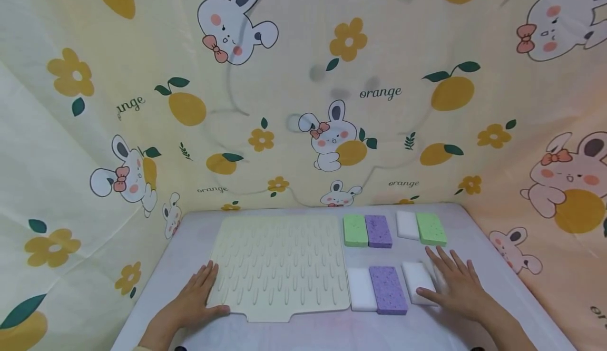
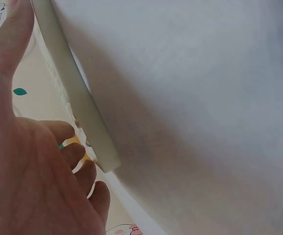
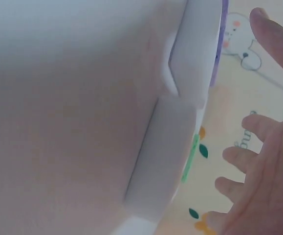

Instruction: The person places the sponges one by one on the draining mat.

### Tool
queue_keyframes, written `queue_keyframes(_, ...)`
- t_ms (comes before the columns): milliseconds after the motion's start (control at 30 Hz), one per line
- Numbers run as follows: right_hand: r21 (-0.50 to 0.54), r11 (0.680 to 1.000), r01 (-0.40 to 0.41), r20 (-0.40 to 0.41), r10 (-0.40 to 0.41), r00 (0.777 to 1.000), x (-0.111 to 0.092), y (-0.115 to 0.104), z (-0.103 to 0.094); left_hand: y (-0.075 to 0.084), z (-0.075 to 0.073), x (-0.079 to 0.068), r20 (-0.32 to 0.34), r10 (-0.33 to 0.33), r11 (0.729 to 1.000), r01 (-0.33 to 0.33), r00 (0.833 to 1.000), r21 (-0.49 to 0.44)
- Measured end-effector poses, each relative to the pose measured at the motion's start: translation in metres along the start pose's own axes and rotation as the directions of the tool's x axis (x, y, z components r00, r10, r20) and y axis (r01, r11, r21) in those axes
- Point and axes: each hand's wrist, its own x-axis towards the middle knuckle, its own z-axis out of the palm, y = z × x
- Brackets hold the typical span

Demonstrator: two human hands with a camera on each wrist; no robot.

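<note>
A cream ridged board (image 1: 280, 261) with a small tab at its front lies on the left of the table. My left hand (image 1: 196, 295) is at its front-left corner, fingers stretched forward along the edge; in the left wrist view the board's pale edge (image 2: 82, 93) runs beside the fingers (image 2: 85, 178). My right hand (image 1: 457, 288) is spread over the front-right sponges, its thumb overlapping a white sponge (image 1: 416, 280). Another white sponge (image 1: 441, 282) is partly hidden beneath this hand. In the right wrist view the fingers (image 3: 239, 159) are straight and spread, with white blocks (image 3: 163, 156) beside them.
Left of those stand a purple sponge (image 1: 389, 290) and a white sponge (image 1: 363, 290). A back row holds a green sponge (image 1: 355, 231), a purple sponge (image 1: 378, 231), a white sponge (image 1: 407, 225) and another green sponge (image 1: 431, 228). A printed curtain (image 1: 294, 66) encloses the table (image 1: 322, 335).
</note>
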Motion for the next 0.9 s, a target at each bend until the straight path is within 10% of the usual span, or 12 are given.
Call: queue_keyframes(900, 0.022, 0.999, -0.028, 0.03, 0.027, 0.999, -0.001, 0.045, 0.001, 0.003, 0.002, 0.003, 0.043, -0.021, 1.0, 0.021, 0.999, -0.002)
